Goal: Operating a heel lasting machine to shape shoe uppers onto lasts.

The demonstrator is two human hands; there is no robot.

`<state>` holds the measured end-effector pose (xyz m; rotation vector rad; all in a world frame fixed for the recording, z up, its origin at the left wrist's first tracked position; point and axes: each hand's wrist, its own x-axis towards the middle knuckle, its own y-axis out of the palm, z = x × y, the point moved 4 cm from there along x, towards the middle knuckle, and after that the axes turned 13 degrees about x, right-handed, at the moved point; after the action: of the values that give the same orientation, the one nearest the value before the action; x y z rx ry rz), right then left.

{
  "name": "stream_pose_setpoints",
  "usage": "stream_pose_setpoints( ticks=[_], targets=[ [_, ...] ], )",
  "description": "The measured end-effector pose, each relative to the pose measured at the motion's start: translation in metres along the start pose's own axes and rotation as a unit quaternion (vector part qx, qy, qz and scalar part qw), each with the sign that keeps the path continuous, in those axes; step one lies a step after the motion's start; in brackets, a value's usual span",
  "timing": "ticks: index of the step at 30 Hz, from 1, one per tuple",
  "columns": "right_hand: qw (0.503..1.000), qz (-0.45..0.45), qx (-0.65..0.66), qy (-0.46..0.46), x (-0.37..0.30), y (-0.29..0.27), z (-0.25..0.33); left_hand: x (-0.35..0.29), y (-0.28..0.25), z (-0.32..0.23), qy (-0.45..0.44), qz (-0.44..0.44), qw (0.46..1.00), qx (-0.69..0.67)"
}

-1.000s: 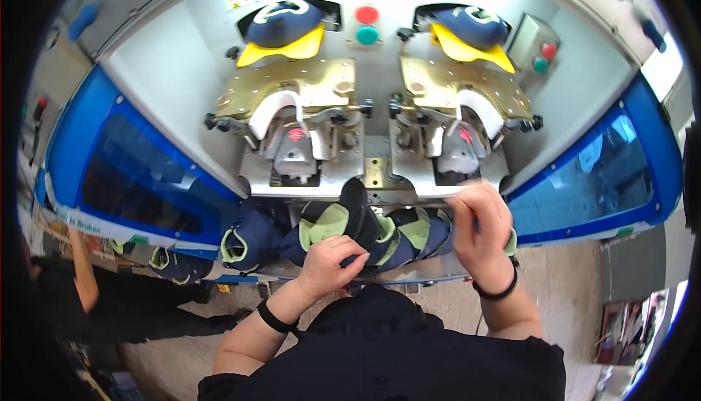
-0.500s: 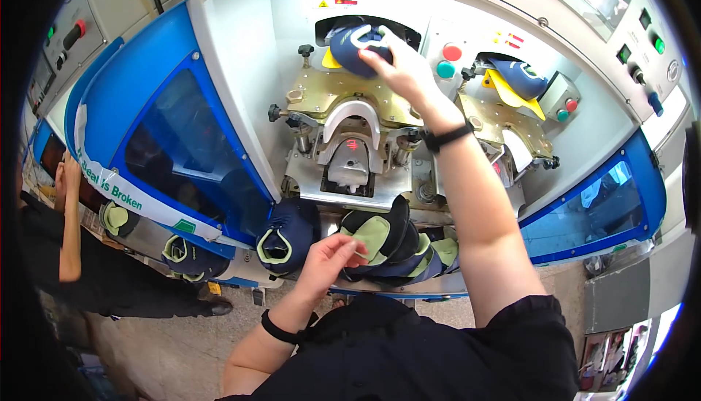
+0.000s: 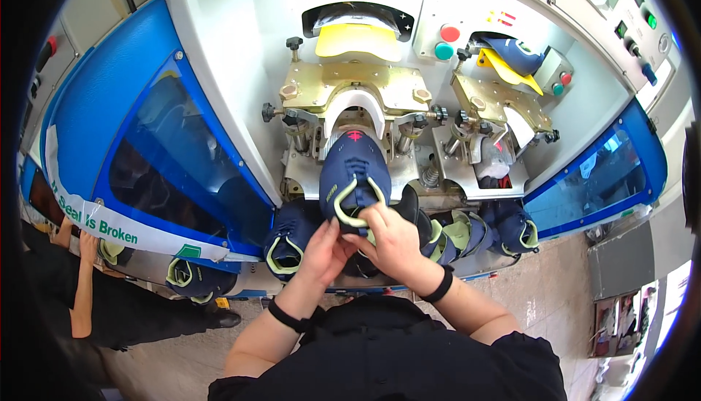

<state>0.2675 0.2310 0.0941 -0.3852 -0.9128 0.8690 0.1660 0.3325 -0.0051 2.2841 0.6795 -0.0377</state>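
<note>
Navy shoe upper [image 3: 349, 163] over metal plate [image 3: 303, 182]; blue guards [image 3: 69, 131] flanking; pale floor [image 3: 544, 291].

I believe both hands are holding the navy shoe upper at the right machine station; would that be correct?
Not quite: the head view shows the left hand and right hand holding the navy shoe upper at the left machine station.

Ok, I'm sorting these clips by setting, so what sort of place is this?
Most likely a shoe factory: a navy shoe upper is held at a two-station machine with gold-coloured clamp plates, and more uppers lie along its front.
</note>
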Motion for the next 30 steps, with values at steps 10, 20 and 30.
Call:
stream_pose_setpoints(
  ticks=[10,20,30],
  targets=[
    [0.999,0.040,-0.032,-0.010,0.046,0.019,-0.018,0.015,-0.004,0.010,0.036,0.005,0.999,-0.036],
    [0.999,-0.002,-0.014,0.031,0.048,0.037,-0.020,0.016,-0.007,-0.009,0.037,-0.045,0.998,0.015],
    [0.998,0.026,-0.033,0.037,0.047,0.037,-0.020,0.019,-0.011,0.006,0.041,-0.029,0.999,-0.012]
  ],
)
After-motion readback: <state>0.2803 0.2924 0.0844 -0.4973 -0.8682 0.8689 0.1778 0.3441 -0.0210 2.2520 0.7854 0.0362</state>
